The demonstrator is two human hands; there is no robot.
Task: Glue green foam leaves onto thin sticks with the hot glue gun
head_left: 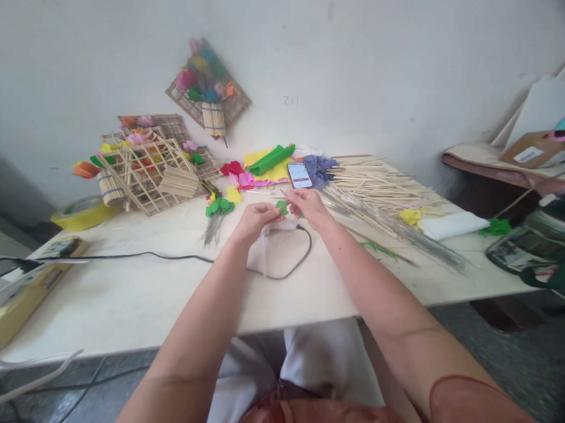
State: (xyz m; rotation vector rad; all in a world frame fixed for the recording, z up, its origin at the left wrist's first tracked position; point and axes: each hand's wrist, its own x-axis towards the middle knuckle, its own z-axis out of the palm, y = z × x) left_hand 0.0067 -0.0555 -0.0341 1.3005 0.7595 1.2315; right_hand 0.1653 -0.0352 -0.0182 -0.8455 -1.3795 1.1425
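Over the middle of the table, my left hand [259, 221] is closed, pinching a small round piece of green paper [281, 206] at its fingertips. My right hand [310, 207] meets it from the other side, thumb and fingers pressed together beside the green piece. Whatever those right fingers hold is too small to make out. Just below both hands lies a white object [288, 225] with a black cord [303, 257], partly covered by the fingers. To the left of my left hand is a bunch of green paper pieces on thin wires [219, 207].
Stick lattices with paper flowers [146, 165] are piled at left; another [208, 89] hangs on the wall. Behind my hands are rolled green paper [272, 160] and a phone [299, 175]. Wooden sticks [375, 182], wires [405, 235] and a jar [539, 237] lie right; a power strip [28, 298] left.
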